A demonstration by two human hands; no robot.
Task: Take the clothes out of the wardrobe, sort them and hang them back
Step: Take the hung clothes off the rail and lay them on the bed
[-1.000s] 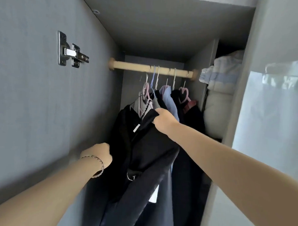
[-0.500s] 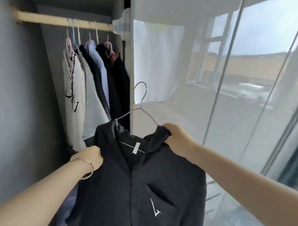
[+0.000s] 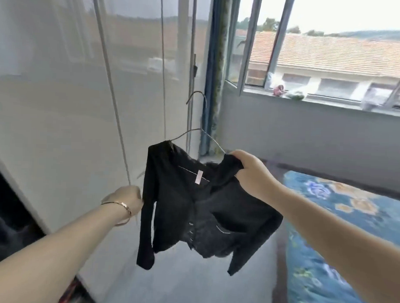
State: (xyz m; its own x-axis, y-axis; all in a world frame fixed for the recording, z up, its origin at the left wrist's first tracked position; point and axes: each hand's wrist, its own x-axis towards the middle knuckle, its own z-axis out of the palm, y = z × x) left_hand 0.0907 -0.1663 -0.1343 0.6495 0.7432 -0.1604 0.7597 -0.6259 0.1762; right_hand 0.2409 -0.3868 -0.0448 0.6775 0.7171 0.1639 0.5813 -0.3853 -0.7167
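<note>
The glossy white wardrobe doors (image 3: 60, 101) fill the left half of what I see, showing only blurred reflections. At the lower left a dark opening (image 3: 6, 212) is cut off by the edge, and I cannot make out what is inside. The open window (image 3: 334, 54) on the right looks onto a tiled roof, and the small things on its sill (image 3: 287, 92) are too blurred to name. A bed with a blue flowered cover (image 3: 339, 224) runs off the right and bottom edges. Grey floor (image 3: 178, 284) lies between the bed and the wardrobe. A dark curtain (image 3: 214, 72) hangs in the corner beside the window.

The black top (image 3: 192, 214) hangs in the air in front of me, above the floor, on a wire hanger (image 3: 196, 119) that is tilted, its hook free. My right hand (image 3: 250, 173) grips the top's shoulder, bunching the cloth over the hanger's end. My left hand (image 3: 127, 201) is curled against the edge of the other sleeve. Its fingertips are turned away, so I cannot tell whether it grips. A thin bracelet (image 3: 122, 204) sits on that wrist. A pale label (image 3: 197, 176) shows inside the collar.
</note>
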